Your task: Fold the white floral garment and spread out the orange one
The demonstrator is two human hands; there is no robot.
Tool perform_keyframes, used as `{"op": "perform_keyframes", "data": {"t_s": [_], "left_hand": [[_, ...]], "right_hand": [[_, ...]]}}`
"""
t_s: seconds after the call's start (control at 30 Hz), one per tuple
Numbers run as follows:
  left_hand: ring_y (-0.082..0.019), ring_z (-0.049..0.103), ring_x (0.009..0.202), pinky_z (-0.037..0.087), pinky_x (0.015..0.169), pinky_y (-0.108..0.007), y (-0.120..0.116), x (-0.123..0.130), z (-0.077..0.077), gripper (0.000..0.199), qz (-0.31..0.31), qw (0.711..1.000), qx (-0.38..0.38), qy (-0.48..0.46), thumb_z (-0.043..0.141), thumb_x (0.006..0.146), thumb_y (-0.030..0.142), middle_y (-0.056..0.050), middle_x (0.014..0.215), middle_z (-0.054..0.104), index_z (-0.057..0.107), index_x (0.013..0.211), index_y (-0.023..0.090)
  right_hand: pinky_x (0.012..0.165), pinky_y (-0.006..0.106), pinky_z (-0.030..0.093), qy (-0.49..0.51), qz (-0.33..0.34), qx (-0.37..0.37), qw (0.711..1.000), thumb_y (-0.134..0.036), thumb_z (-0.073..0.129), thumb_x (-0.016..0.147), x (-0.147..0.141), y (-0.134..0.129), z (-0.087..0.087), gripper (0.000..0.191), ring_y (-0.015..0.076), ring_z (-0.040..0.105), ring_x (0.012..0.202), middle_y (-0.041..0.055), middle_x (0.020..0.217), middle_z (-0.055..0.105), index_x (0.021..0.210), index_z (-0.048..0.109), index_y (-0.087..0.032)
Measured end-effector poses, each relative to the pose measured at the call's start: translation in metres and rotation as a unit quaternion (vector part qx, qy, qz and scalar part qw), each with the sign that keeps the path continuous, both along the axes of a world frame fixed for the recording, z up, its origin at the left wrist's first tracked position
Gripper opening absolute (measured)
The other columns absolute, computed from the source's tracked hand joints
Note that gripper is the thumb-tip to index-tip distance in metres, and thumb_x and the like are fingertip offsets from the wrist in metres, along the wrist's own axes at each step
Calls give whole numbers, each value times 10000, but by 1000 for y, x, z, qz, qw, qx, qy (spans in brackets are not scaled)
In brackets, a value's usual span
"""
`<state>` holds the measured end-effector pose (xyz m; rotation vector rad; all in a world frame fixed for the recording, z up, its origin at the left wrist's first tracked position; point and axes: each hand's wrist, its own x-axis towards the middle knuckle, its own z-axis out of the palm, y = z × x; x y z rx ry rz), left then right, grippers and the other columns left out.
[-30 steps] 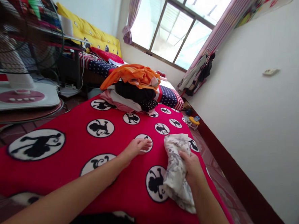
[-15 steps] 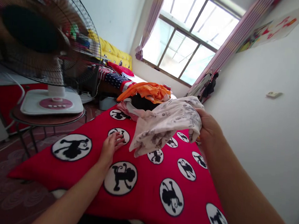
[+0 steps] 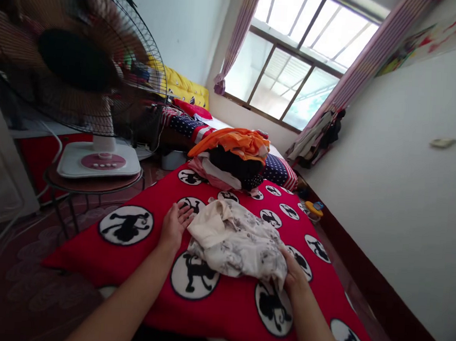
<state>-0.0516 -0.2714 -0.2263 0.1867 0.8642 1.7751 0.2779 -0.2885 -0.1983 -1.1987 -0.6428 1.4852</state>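
Observation:
A white garment with a grey print (image 3: 242, 243) lies loosely spread on the red bedcover with black figures in white circles (image 3: 235, 299). My right hand (image 3: 294, 270) grips the garment's right end, its fingertips partly hidden by the cloth. Just left of the garment, my left hand (image 3: 175, 224) is open, palm turned up and fingers apart, holding nothing. Beyond them is a heap of clothes with an orange piece (image 3: 237, 140) on top and black and pink ones below.
At the left a fan (image 3: 74, 61) stands on a round stool (image 3: 92, 183). Behind the heap is another bed with a yellow backrest (image 3: 188, 90). A white wall (image 3: 397, 175) runs along the right, with clothes hanging (image 3: 318, 137) near the window.
The white garment has come down from the air onto the bedcover, and my right hand has lowered with it. My left hand stays open beside it. The view has shifted slightly.

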Motion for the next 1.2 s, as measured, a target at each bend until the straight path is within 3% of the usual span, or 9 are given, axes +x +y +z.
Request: {"op": "perform_keyframes", "data": {"t_s": [0.2,0.37,0.43,0.57,0.67,0.83,1.03,1.1,1.2], "left_hand": [[-188,625,961,520,759,-286,1,4,-15,262,22,969,31,244,551,838,321,-88,1112,616,575,1056,178],[-251,605,1028,505,841,-356,-14,9,-14,346,-44,836,126,532,597,806,414,-95,1091,651,651,1052,178],[-257,591,1070,473,923,-395,-24,11,-6,335,-118,756,204,611,613,812,418,-89,1117,649,669,1062,203],[-295,494,1205,352,1056,-468,-42,11,7,459,-217,546,338,735,771,690,406,-75,1236,607,670,1120,279],[-272,512,1161,384,1016,-429,-45,9,9,441,-255,468,358,767,760,706,295,-73,1220,601,660,1136,283],[-163,583,853,444,766,-263,-35,3,9,294,-245,436,347,793,454,841,79,-54,905,622,701,920,217],[-154,583,753,398,659,-237,-35,-1,33,196,-317,355,327,816,555,739,108,-17,807,623,701,787,229],[-149,580,698,392,633,-243,-30,3,40,165,-316,374,300,819,547,786,166,-15,745,624,692,721,212],[-163,598,731,422,687,-263,-13,16,39,220,-255,457,261,811,516,851,229,-30,766,647,694,727,196]], "right_hand": [[701,320,577,-98,-75,-14,992,-227,770,648,32,-12,-23,310,242,713,787,80,822,742,919,640,-152],[693,361,549,-256,-76,39,963,-296,793,609,47,-18,-26,598,246,688,770,63,857,711,1144,564,-159],[716,383,531,-426,-103,68,896,-285,780,591,53,-24,-25,636,249,667,772,59,848,684,1172,560,-145],[842,416,485,-664,-139,182,711,-265,676,714,47,-42,-17,403,257,619,925,107,1070,630,1104,625,-179],[951,391,435,-677,-69,325,657,-315,613,823,27,-57,-13,285,242,559,1080,97,1150,606,1088,628,-210],[861,325,438,-683,172,373,605,-261,609,848,14,-66,-14,100,185,596,933,36,977,665,893,698,-249],[651,288,408,-777,168,208,569,-304,621,809,4,-53,22,223,182,606,689,50,724,675,622,685,-202],[641,282,402,-762,138,206,598,-286,605,808,-15,-42,31,197,181,603,680,48,709,677,651,690,-201],[698,252,424,-673,114,260,683,-198,592,789,-53,-18,28,107,153,608,740,30,813,688,797,698,-205]]}}
